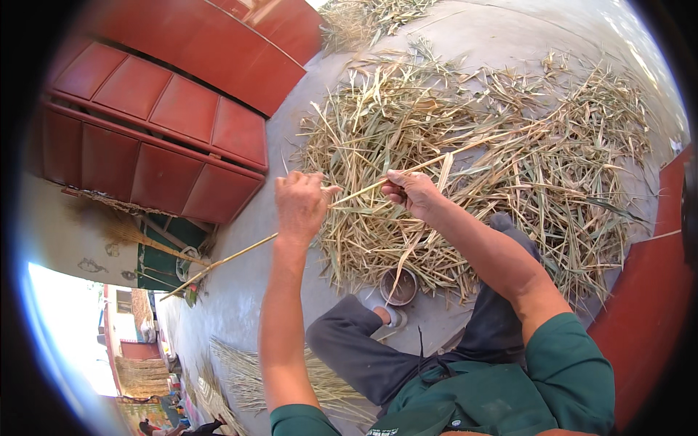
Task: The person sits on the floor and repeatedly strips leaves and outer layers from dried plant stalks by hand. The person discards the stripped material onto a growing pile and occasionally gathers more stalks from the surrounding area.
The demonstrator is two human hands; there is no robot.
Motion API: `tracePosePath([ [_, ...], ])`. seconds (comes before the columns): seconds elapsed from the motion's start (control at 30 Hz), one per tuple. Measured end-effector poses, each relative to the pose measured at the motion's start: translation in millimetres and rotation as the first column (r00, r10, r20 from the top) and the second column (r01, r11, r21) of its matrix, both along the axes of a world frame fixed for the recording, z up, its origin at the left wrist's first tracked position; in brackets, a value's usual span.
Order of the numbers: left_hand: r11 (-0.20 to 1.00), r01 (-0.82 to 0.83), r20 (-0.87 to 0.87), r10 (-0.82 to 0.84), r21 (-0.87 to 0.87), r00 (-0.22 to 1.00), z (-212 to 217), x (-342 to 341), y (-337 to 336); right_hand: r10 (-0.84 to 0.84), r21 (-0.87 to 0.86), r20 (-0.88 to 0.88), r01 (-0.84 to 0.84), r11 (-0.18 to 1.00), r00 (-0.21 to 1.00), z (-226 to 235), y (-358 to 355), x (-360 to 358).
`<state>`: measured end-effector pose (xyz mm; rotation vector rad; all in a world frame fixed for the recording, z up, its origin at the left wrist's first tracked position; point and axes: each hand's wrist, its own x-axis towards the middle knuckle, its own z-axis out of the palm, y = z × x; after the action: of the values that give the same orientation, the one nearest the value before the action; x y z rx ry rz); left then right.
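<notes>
A long, thin yellowish plant stalk point(240, 254) runs slantwise across the view, from the floor side at lower left up over the leaf pile. My left hand point(299, 205) is closed around it, partly hiding the grip. Farther along the same stalk, my right hand point(411, 193) pinches it between thumb and fingers. Beneath and beyond my hands lies a wide heap of dry, green-and-straw-coloured leaves point(392, 138). A pale leaf strip point(446, 171) sticks out beside my right hand.
A round bowl point(399, 286) stands by my foot at the heap's near edge. Thin stripped stalks point(254, 374) lie at lower left. A red padded sofa point(156, 138) occupies the upper left, with a straw broom point(145, 238) near it. Red panels point(647, 312) border the right.
</notes>
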<state>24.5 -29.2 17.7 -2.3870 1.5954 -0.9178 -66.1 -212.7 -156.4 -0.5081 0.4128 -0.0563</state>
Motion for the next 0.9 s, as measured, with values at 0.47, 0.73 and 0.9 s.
tracePosePath([
  [0.47,0.961,-0.269,-0.348,0.274,0.066,0.896,42.4,4.3,118.6,-0.085,-0.043,-0.046,0.083,0.996,0.995,-10.5,-26.5,7.3],
  [0.73,0.998,-0.059,-0.323,0.049,-0.019,0.945,-35.0,-29.5,23.8,0.062,0.0,0.029,-0.062,0.998,0.998,5.7,17.5,0.4],
  [0.9,0.965,-0.232,-0.571,0.123,-0.121,0.812,-47.6,-34.2,11.7,0.048,-0.015,0.034,-0.048,0.999,0.998,3.2,16.0,-2.1],
])
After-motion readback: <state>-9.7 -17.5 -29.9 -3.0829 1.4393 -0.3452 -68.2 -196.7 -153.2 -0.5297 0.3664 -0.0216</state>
